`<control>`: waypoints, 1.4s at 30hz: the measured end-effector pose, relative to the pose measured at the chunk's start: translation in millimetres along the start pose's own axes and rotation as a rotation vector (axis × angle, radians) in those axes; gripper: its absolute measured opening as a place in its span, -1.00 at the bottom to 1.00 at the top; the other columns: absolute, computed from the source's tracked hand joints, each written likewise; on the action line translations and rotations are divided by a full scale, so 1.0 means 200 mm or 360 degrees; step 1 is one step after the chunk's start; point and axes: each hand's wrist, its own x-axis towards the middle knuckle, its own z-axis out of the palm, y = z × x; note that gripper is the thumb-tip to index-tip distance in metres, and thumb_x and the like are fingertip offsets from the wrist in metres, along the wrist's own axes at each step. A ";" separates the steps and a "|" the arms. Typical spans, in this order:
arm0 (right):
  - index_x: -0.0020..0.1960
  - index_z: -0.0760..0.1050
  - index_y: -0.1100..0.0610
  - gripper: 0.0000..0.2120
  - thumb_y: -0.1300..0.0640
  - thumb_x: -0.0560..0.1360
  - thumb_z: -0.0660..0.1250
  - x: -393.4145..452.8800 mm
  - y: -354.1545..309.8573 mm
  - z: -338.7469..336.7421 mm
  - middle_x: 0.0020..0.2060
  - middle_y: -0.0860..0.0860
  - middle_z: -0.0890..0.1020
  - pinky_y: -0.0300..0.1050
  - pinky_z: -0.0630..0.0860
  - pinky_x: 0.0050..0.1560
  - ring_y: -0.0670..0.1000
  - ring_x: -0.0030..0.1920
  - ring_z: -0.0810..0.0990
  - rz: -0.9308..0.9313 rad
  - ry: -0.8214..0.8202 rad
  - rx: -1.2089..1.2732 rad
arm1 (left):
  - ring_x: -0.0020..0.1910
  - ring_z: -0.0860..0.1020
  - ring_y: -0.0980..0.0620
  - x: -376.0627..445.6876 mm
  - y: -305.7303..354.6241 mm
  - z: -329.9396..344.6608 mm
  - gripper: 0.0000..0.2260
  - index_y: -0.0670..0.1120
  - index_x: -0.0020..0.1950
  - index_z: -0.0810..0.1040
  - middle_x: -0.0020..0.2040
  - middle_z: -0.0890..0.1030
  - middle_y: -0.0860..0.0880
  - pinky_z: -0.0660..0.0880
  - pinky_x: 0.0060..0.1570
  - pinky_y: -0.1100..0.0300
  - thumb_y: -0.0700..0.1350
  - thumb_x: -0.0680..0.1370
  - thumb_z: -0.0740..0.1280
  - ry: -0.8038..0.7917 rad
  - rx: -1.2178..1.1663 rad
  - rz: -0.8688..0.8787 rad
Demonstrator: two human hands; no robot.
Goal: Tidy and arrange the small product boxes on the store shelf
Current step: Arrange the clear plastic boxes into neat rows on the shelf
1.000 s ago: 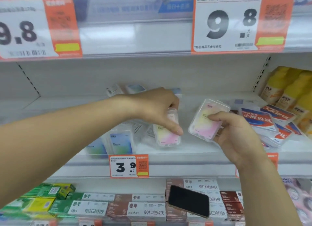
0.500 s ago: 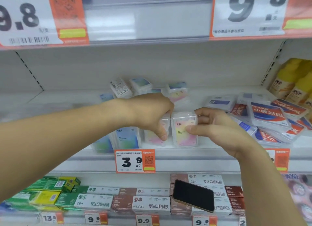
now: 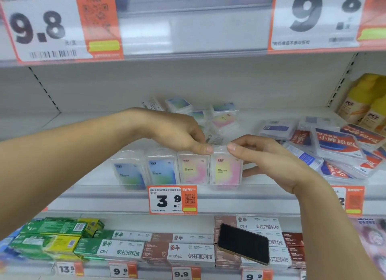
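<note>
White metal store shelving (image 3: 188,85) fills the frame under even, diffuse light. Perforated uprights (image 3: 342,79) flank the back panel at upper right and upper left. Orange-and-white price tags (image 3: 173,199) line the shelf edges.

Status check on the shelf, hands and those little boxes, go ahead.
Left hand pinching pink box top. Right hand gripping end pink box. Four upright in front row. Loose boxes behind.
</note>
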 end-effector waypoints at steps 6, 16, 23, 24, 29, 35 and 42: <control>0.00 0.64 0.11 -0.81 0.03 0.46 0.46 0.01 0.00 0.00 -0.07 0.06 0.74 0.22 0.58 0.18 0.05 0.01 0.72 0.0021 -0.0026 -0.0017 | 0.04 0.58 0.13 -0.03 -0.01 0.02 -0.54 0.02 0.06 0.64 -0.02 0.66 0.12 0.50 0.15 0.17 0.33 0.47 0.21 0.0003 -0.0154 -0.0025; 0.03 0.64 0.12 -0.58 -0.15 0.32 0.53 0.00 0.00 -0.02 -0.04 0.04 0.74 0.23 0.56 0.21 0.06 0.07 0.69 0.0012 -0.0150 -0.0095 | 0.05 0.58 0.25 -0.05 -0.01 0.01 -0.58 0.10 0.05 0.64 -0.03 0.66 0.23 0.45 0.23 0.19 0.34 0.45 0.20 -0.0128 -0.0217 0.0022; 0.12 0.67 -0.07 -0.29 -0.56 0.27 0.24 0.02 0.00 -0.01 0.06 -0.16 0.71 0.03 0.56 0.22 -0.09 0.14 0.65 -0.0011 -0.0134 -0.0152 | 0.04 0.62 0.12 -0.02 -0.07 0.02 -0.52 0.08 0.10 0.64 -0.01 0.69 0.14 0.51 0.16 0.16 0.28 0.59 0.01 -0.0048 -0.0499 -0.0103; 0.08 0.68 -0.04 -0.30 -0.56 0.29 0.22 0.03 0.00 -0.01 0.02 -0.14 0.72 0.02 0.56 0.20 -0.08 0.10 0.67 -0.0029 -0.0065 -0.0111 | 0.03 0.64 0.05 0.00 -0.09 0.02 -0.52 0.01 0.11 0.64 -0.01 0.70 0.05 0.54 0.12 0.12 0.23 0.61 0.02 0.0056 -0.0556 -0.0129; 0.01 0.64 0.11 -0.58 -0.23 0.55 0.26 0.19 -0.09 -0.06 -0.05 0.05 0.73 0.08 0.63 0.10 0.08 0.01 0.71 -0.0057 0.0441 -0.0017 | -0.02 0.62 -0.01 0.12 -0.20 -0.04 -0.66 -0.03 0.05 0.62 -0.01 0.66 -0.01 0.56 0.08 0.08 0.20 0.56 0.25 0.0486 -0.0200 -0.0319; 0.45 0.36 -0.01 -0.13 -0.31 0.26 0.54 0.49 -0.18 0.01 0.26 -0.07 0.52 -0.13 0.65 -0.02 -0.03 0.05 0.64 0.0370 -0.0299 -0.1229 | 0.28 0.43 -0.01 0.27 -0.22 -0.04 -0.27 0.15 0.49 0.23 0.39 0.36 0.04 0.44 0.29 0.02 0.33 0.39 0.38 0.0090 -0.0030 -0.0386; 0.17 0.59 0.00 -0.44 -0.21 0.26 0.55 0.70 -0.15 0.08 0.06 -0.02 0.64 -0.06 0.67 0.02 0.04 0.03 0.65 0.0355 -0.0538 -0.1654 | 0.29 0.40 -0.11 0.37 -0.35 -0.01 0.00 0.20 0.56 0.00 0.37 0.32 -0.02 0.44 0.27 -0.06 0.27 0.27 0.50 -0.0217 0.0551 -0.0249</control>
